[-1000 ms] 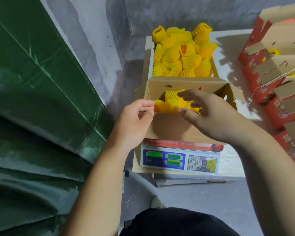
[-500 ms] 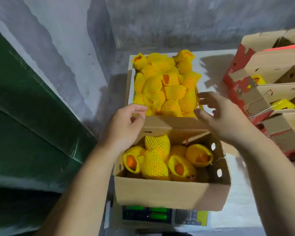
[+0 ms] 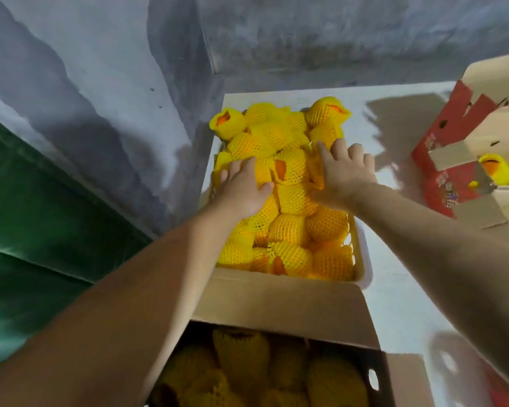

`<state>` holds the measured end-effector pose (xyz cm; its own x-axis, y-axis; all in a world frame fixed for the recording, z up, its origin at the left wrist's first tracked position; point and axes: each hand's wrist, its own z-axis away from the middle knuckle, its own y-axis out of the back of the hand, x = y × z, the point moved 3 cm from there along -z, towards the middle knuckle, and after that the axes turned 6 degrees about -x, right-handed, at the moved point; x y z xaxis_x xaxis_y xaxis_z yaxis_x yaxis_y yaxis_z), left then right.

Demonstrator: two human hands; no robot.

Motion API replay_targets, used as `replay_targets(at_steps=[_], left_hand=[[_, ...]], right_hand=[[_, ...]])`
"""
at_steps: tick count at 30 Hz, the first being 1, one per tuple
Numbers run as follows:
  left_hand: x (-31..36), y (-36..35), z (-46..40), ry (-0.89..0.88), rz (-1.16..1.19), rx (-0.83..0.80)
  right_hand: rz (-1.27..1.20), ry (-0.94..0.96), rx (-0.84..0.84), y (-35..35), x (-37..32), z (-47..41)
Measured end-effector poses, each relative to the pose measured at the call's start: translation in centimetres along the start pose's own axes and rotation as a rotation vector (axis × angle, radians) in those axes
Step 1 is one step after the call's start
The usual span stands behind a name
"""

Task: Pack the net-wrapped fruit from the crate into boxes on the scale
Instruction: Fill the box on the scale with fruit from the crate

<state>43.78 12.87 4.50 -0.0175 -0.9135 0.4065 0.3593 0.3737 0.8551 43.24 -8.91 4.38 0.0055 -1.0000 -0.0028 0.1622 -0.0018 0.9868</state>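
Observation:
A white crate [image 3: 365, 261] on the table holds a heap of fruit in yellow foam nets [image 3: 288, 230]. Both my hands reach into it. My left hand [image 3: 241, 190] lies on a wrapped fruit on the left side of the heap, fingers spread and thumb out. My right hand [image 3: 347, 174] lies flat on the fruit at the right side, fingers stretched forward. Neither hand has lifted anything. Close to me stands an open cardboard box [image 3: 276, 302] with its back flap raised and several netted fruit [image 3: 241, 351] inside in shadow. The scale is out of view.
Red-and-brown cardboard boxes [image 3: 441, 171] with yellow-netted fruit stand on the right. A green tarp [image 3: 41, 230] hangs on the left below a grey wall [image 3: 115, 98]. The white table top [image 3: 394, 304] shows to the right of the crate.
Both hands left the box flaps and went forward onto the fruit in the crate. The camera tilted up and forward, so the box slid to the bottom edge and the scale dropped out of view.

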Motion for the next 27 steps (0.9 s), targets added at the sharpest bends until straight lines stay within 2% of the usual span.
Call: replay_targets(at_steps=[5,8,13,16,19,22,24,27], left_hand=[[-0.2,-0.8,-1.5,0.112,-0.138,0.079],[-0.7,-0.6,-1.3,0.138,-0.018,0.136],[-0.6,0.3,0.8,-0.003,0.167,0.263],[-0.6,0.6,3.4,-0.035,0.379,0.277],[-0.7,1.6,8.0,-0.009,0.731,0.258],[-0.8,2.5,14.1,-0.033,1.099,0.201],[-1.4,2.3,18.6,-0.102,1.341,0.11],[-3.5,1.5,25.3,-0.1,1.509,0.087]], right_hand=[[-0.073,0.014,-0.046,-0.4,0.6,0.0],[-0.138,0.07,-0.047,-0.3,0.8,0.9],[-0.35,0.04,0.06,0.8,2.1,3.4],[-0.625,0.025,0.163,1.4,2.0,6.5],[-0.881,-0.009,0.223,2.3,0.7,11.0],[-1.43,-0.072,0.221,4.4,-1.6,17.1],[-1.83,-0.067,0.143,5.7,-3.9,22.3],[-2.094,-0.087,-0.07,5.8,-7.3,29.1]])
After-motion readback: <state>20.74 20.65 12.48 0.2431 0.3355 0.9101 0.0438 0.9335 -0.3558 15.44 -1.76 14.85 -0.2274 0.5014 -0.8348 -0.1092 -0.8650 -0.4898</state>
